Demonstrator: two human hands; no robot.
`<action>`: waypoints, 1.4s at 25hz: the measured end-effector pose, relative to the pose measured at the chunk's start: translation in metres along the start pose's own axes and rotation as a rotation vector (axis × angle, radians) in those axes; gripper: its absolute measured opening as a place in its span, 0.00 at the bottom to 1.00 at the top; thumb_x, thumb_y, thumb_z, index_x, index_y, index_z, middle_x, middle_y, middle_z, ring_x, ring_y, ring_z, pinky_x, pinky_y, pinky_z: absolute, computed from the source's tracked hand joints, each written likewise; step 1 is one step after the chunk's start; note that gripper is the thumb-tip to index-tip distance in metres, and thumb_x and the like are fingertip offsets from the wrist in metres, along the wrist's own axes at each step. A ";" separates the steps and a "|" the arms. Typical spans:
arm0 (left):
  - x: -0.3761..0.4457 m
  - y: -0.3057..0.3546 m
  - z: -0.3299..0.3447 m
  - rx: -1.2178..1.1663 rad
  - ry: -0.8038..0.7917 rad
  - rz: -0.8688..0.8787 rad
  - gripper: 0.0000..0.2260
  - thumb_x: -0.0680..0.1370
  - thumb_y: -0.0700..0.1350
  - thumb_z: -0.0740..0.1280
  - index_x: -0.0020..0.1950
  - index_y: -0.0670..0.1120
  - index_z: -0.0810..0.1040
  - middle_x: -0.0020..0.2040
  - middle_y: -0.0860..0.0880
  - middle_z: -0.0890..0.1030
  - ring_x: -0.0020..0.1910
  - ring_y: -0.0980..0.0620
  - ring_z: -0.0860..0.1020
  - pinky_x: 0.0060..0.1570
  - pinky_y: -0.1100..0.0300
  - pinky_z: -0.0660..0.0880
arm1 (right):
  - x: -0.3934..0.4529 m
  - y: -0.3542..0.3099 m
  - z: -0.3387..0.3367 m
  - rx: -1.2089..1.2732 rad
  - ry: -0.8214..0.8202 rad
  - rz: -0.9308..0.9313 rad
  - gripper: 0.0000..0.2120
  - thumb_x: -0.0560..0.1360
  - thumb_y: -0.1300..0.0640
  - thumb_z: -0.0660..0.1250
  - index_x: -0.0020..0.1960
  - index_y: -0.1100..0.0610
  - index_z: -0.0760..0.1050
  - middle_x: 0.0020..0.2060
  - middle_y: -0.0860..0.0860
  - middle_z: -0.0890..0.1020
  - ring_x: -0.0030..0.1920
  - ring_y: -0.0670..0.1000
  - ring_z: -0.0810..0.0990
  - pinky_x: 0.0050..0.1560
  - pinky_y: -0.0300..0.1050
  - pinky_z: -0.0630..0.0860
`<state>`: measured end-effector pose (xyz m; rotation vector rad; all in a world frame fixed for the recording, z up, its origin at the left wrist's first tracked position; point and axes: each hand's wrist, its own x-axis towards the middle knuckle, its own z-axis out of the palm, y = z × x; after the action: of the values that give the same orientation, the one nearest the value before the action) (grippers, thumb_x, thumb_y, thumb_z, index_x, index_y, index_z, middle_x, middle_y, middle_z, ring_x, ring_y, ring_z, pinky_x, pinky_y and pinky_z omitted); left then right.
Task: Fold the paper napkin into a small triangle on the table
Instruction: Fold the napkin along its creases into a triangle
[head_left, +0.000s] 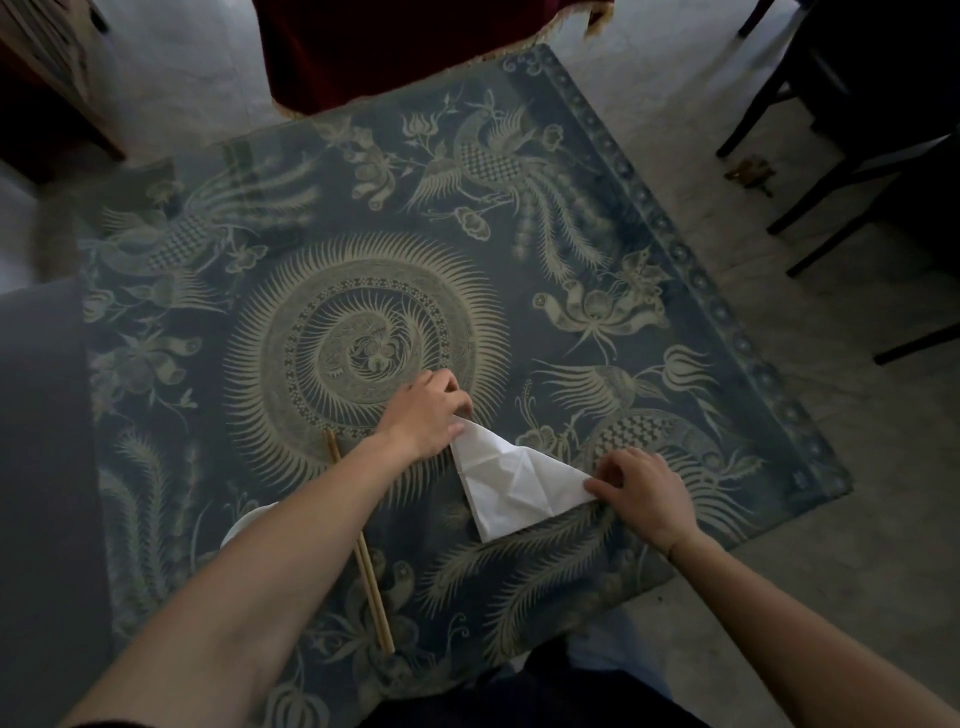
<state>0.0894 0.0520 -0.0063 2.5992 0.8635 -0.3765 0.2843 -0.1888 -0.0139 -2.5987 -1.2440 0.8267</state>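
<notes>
left hand: fingers curled, pinching the napkin's top corner
right hand: fingers bent, pressing its right corner onto the table

Paper napkin: thin white paper, matt, creased. Counter: covered in blue patterned cloth, with a faint sheen as though under glass; hard to tell. Chopsticks: pale wood or bamboo, smooth. Dish: white, possibly ceramic. Floor: grey, dull, stone-like.
</notes>
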 end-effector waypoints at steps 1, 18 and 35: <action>0.001 0.001 0.000 0.021 -0.015 0.018 0.10 0.77 0.52 0.69 0.57 0.54 0.79 0.59 0.51 0.72 0.61 0.49 0.69 0.60 0.50 0.69 | 0.001 -0.002 0.000 -0.003 -0.027 -0.007 0.10 0.72 0.41 0.69 0.43 0.47 0.76 0.42 0.45 0.76 0.48 0.51 0.73 0.45 0.50 0.73; 0.009 -0.006 -0.017 -0.099 -0.189 -0.014 0.03 0.76 0.51 0.68 0.48 0.54 0.76 0.50 0.53 0.81 0.52 0.51 0.77 0.56 0.48 0.69 | -0.008 -0.017 0.006 0.005 -0.009 -0.061 0.13 0.73 0.47 0.69 0.54 0.48 0.71 0.42 0.43 0.79 0.47 0.50 0.79 0.43 0.49 0.72; -0.068 0.073 0.080 0.151 -0.071 0.318 0.31 0.82 0.60 0.45 0.80 0.44 0.47 0.81 0.46 0.46 0.78 0.49 0.40 0.75 0.43 0.40 | -0.038 -0.027 0.058 -0.289 0.002 -0.380 0.36 0.80 0.36 0.45 0.79 0.58 0.45 0.78 0.54 0.45 0.78 0.54 0.43 0.74 0.57 0.44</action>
<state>0.0710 -0.0715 -0.0344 2.7815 0.4002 -0.4528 0.2157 -0.2057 -0.0367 -2.4308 -1.8994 0.6087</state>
